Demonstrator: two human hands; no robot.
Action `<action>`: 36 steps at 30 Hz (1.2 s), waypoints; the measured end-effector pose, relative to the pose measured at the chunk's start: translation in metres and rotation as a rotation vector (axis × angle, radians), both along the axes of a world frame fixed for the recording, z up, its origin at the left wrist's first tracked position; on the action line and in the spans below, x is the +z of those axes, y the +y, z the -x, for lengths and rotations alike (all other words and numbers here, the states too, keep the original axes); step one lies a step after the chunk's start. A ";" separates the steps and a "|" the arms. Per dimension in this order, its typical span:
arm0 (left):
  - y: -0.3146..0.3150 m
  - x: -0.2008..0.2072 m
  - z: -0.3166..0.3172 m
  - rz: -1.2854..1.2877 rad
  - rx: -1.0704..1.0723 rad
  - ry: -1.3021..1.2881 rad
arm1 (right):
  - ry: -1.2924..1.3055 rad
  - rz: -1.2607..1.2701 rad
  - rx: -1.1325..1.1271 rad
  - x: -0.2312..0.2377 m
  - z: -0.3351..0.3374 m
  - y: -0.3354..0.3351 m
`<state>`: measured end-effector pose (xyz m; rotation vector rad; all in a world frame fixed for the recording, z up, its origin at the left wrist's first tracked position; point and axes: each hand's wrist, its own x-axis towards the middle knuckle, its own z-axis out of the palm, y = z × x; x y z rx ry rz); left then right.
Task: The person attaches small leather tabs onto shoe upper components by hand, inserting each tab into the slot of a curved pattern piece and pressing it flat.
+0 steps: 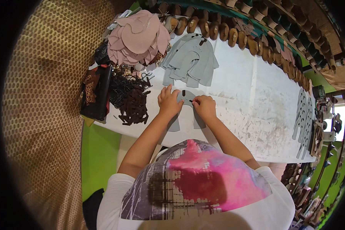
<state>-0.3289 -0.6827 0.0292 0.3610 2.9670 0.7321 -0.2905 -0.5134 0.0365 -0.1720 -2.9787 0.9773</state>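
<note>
A grey U-shaped cut piece [187, 96], looking like a shoe upper, lies on the white table between my hands, its two legs pointing toward me. Near the top of its curve sits a short dark strip [183, 93]. My left hand [168, 101] rests flat at the piece's left side, fingers stretched and apart. On the other side, my right hand [205, 106] pinches a small dark strip [191, 101] against the curve's right part. Just beyond my hands, similar grey pieces [188, 61] lie in an overlapping pile; a dark strip shows on the top one.
Dark brown strips [135, 107] are heaped left of my hands, beside a black box [99, 96]. Behind them rises a pile of pink cut pieces [138, 38]. Wooden shoe lasts [232, 37] line the far edge. More grey pieces [303, 119] lie at the table's right end.
</note>
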 end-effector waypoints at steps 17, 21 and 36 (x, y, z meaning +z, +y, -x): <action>-0.003 0.005 0.013 -0.153 -0.171 -0.034 | 0.077 0.012 0.036 -0.003 0.003 0.002; -0.004 -0.010 0.011 -0.173 -0.086 0.021 | 0.140 -0.060 0.110 -0.001 0.003 0.002; 0.004 -0.001 0.005 -0.029 -0.166 -0.120 | 0.344 -0.340 0.367 0.007 -0.018 0.013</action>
